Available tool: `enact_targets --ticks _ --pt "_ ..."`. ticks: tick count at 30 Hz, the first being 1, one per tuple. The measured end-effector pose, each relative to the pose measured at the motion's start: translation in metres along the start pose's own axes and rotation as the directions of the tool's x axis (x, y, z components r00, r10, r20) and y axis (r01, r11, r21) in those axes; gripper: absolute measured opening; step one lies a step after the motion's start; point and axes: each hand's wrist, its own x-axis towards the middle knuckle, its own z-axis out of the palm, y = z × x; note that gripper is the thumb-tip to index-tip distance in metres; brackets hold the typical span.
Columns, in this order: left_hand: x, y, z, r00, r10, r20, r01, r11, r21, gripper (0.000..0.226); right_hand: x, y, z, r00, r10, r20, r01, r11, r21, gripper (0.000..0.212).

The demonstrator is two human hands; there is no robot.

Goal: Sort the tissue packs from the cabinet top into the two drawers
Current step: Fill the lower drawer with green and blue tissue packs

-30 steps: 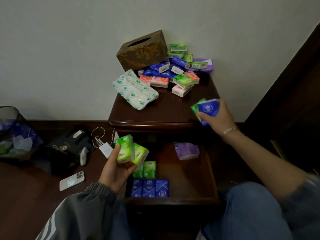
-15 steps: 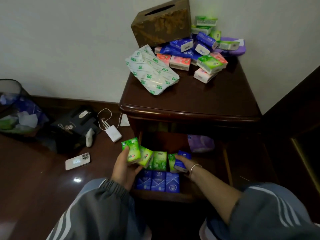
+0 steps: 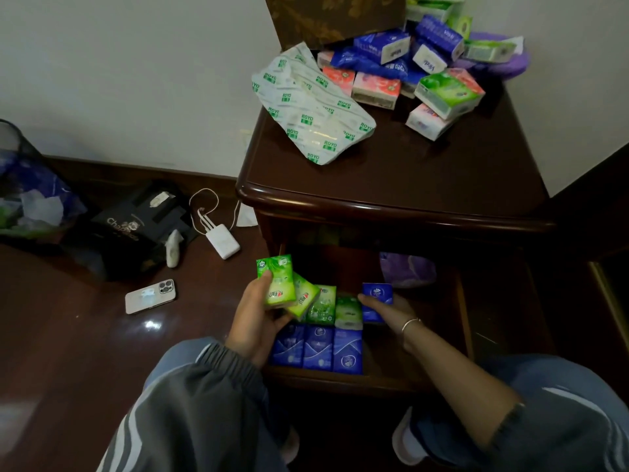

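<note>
A pile of blue, green, pink and purple tissue packs (image 3: pixel 439 73) lies at the back of the dark cabinet top (image 3: pixel 425 172), beside a large white ROYO pack (image 3: pixel 313 114). Below, the open drawer (image 3: pixel 391 379) holds three blue packs (image 3: pixel 318 349) in front and green packs (image 3: pixel 335 308) behind them, with a purple pack (image 3: pixel 406 269) at the back. My left hand (image 3: pixel 257 318) grips two green packs (image 3: pixel 284 287) over the drawer's left side. My right hand (image 3: pixel 384 310) holds a blue pack (image 3: pixel 376 298) upright inside the drawer, next to the green row.
A brown tissue box (image 3: pixel 333 18) stands against the wall on the cabinet. On the floor to the left lie a phone (image 3: pixel 150 296), a white charger with cable (image 3: pixel 223 245), a black box (image 3: pixel 136 229) and a mesh bin (image 3: pixel 23 185). My knees frame the drawer.
My right hand came down from the cabinet edge into the drawer with the blue and green packs; the green one now stands in the row. My left hand stayed put.
</note>
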Motion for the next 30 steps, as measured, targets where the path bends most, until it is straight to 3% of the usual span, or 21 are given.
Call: enact_targets --ticks 4,9,13,15,18,21,23,26,30 --pt "0.001 -0.001 -0.001 1.000 -0.001 -0.012 0.001 1.000 0.015 0.048 -0.003 0.005 0.006 0.998 -0.061 -0.009 0.061 0.998 -0.020 0.023" --pt "0.000 -0.003 0.000 1.000 0.002 0.004 -0.002 0.999 0.035 0.044 0.002 0.012 0.020 0.979 0.201 0.031 -0.201 0.980 -0.010 0.047" --pt "0.001 -0.004 -0.002 1.000 -0.001 0.007 0.001 0.999 0.037 0.041 0.012 0.014 0.024 0.994 0.093 -0.063 -0.096 0.994 -0.044 0.056" --pt "0.002 -0.004 -0.002 1.000 -0.015 0.006 0.015 0.999 0.049 0.043 0.011 0.014 0.022 0.996 0.087 -0.034 -0.090 0.990 -0.110 0.059" --pt "0.003 -0.006 -0.002 0.999 -0.033 0.009 0.032 0.997 0.075 0.042 0.006 0.010 0.011 0.988 0.138 0.073 -0.128 0.983 -0.130 0.052" --pt "0.003 -0.008 -0.001 0.999 -0.046 0.012 0.044 0.992 0.115 0.037 -0.001 0.001 -0.003 0.999 0.001 -0.034 -0.003 0.999 -0.046 0.029" --pt "0.002 -0.010 -0.001 0.998 -0.057 0.024 0.052 0.987 0.153 0.036 -0.011 -0.008 -0.007 0.998 -0.070 -0.005 0.070 0.996 0.059 0.021" --pt "0.001 -0.015 0.003 0.993 -0.084 0.081 0.063 0.969 0.239 0.037 -0.032 -0.018 0.002 0.976 -0.095 0.198 0.074 0.991 0.111 0.022" --pt "-0.002 -0.022 0.010 0.989 -0.103 0.102 0.058 0.927 0.370 0.032 -0.045 -0.024 0.017 0.965 -0.118 0.235 0.100 0.991 0.089 0.030"
